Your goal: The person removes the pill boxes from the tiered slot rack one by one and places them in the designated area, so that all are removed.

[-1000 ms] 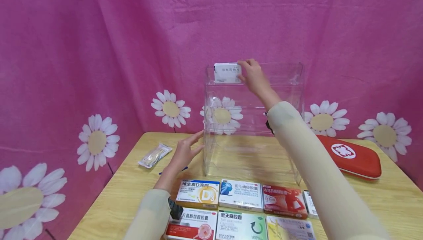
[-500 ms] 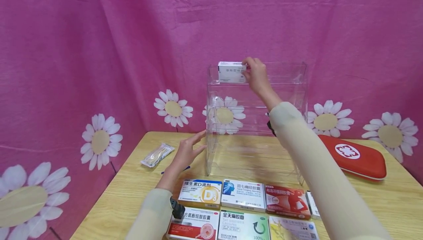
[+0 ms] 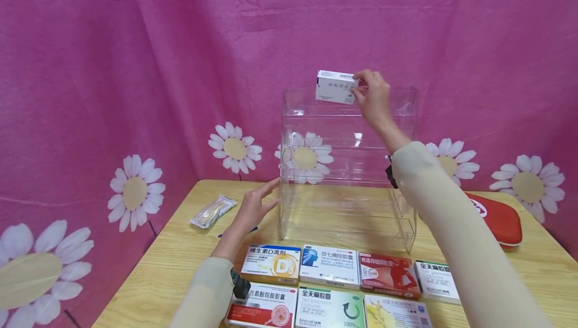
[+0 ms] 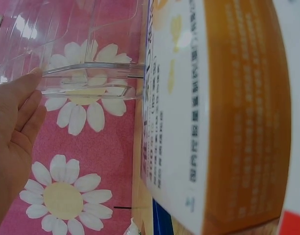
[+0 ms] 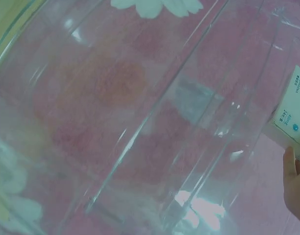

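My right hand (image 3: 376, 98) pinches the right end of a small white medicine box (image 3: 333, 88) between thumb and fingers, up at the top tier of a clear acrylic display rack (image 3: 347, 167). The box tilts slightly, its right end lower. In the right wrist view the white box (image 5: 292, 110) shows at the right edge, with fingers (image 5: 289, 164) at its lower end. My left hand (image 3: 253, 209) has its fingers extended, fingertips at the rack's left side panel. The left wrist view shows those fingers (image 4: 27, 105) against the clear panel edge (image 4: 86, 66).
Several medicine boxes lie in two rows before the rack, among them a vitamin D box (image 3: 271, 264) and a red box (image 3: 389, 275). A cotton swab pack (image 3: 213, 211) lies left, a red zip case (image 3: 496, 220) right. A pink curtain (image 3: 180, 67) hangs behind.
My right hand has lifted the white medicine box up and to the right, off its spot at the top tier's left end. The left hand stays at the rack's side.
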